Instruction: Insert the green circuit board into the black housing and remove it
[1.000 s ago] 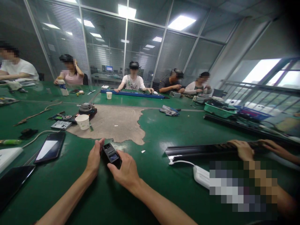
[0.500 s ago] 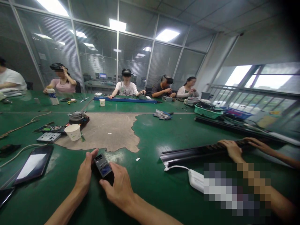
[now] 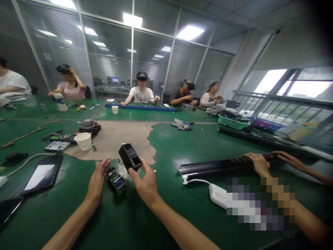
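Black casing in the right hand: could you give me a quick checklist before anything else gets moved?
1. Right hand gripping the black casing: ok.
2. Casing lifted off the circuit board: ok, board exposed.
3. Left hand free: ok, open beside the board, nothing visible in it.
4. Paper cup out of the way: ok, upright beyond the hands.
5. Loose parts inside the casing: cannot tell, interior mostly hidden.

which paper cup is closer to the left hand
The paper cup at the brown patch, beyond the left hand; the other cup stands farther off, by the blue bar.
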A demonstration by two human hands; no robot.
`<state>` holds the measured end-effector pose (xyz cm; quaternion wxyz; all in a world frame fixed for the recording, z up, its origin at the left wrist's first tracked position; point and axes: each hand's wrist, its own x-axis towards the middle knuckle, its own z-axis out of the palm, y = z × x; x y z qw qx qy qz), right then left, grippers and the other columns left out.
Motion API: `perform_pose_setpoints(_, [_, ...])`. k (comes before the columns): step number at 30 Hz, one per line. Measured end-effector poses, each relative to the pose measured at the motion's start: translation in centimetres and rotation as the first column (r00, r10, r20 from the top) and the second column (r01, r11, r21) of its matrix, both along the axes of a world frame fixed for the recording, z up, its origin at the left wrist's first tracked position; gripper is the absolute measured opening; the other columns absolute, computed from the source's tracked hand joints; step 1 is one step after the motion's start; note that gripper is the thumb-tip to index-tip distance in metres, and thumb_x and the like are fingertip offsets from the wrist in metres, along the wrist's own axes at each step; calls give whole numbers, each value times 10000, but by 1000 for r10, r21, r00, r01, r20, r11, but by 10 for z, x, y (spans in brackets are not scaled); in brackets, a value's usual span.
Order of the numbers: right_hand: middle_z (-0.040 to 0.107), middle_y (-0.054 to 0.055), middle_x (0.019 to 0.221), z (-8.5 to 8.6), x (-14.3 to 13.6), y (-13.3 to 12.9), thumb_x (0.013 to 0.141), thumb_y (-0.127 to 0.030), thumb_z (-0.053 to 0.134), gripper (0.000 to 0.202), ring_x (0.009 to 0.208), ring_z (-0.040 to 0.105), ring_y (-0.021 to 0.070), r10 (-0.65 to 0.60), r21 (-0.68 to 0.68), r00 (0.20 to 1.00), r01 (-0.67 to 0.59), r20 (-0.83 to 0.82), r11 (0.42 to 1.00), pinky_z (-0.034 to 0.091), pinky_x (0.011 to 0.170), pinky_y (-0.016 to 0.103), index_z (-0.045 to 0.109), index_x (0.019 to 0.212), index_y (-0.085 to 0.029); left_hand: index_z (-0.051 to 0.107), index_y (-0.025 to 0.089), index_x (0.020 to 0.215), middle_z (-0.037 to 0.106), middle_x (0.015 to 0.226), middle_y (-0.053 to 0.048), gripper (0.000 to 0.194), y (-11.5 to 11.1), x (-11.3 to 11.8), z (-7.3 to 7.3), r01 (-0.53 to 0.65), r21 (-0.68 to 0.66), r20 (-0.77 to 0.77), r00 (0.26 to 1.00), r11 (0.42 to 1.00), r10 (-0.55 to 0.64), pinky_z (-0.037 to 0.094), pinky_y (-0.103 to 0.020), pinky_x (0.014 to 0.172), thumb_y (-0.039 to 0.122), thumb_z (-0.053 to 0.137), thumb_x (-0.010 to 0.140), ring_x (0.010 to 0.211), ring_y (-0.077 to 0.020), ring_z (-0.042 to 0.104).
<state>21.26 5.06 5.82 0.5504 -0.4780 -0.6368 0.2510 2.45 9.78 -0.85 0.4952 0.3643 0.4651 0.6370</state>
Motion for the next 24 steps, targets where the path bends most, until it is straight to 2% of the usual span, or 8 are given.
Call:
perform_pose_setpoints(3, [704,49,1134,-8,15,5,862,-286,648,390,1056,651,223,-1,-38,997,4,71,999,493,946,346,594,1243,-222,589,141,1288,605,1353,-152,651,0,0,1,-10,11,-8,1000,1000,10,241,-406,1184,663,373,964,1349,-246,471])
perform_pose_setpoints(7, [704,62,1114,-31,29,3,848,-265,644,401,1028,656,232,-8,-80,987,21,158,997,504,927,363,599,1243,-211,604,150,1273,634,1315,-145,637,1,0,-1,-11,28,-17,1000,1000,12,244,-413,1184,662,387,961,1341,-250,481])
perform_pose_setpoints(13, [665,100,1210,-57,36,3,836,-290,640,457,1129,619,268,-64,-84,965,88,254,993,476,1000,430,571,1278,-198,610,162,1261,638,1313,-135,624,0,0,0,-6,17,0,1000,1000,6,227,-414,1191,660,377,965,1351,-240,470])
perform_pose_setpoints(18, [582,162,1340,-69,37,4,795,-320,671,555,1293,507,325,-99,-83,923,139,371,987,374,1109,510,546,1308,-151,620,174,1250,640,1312,-120,617,-1,1,2,-4,3,7,1000,1000,4,212,-415,1198,663,381,961,1354,-242,464])
perform_pose_setpoints(24, [533,195,1390,-71,37,3,766,-367,714,765,1314,485,340,-126,-78,929,163,348,984,392,1098,518,417,1428,-127,601,166,1267,615,1344,-129,646,0,2,2,3,2,-3,1000,1000,-3,215,-419,1194,682,375,952,1365,-243,448])
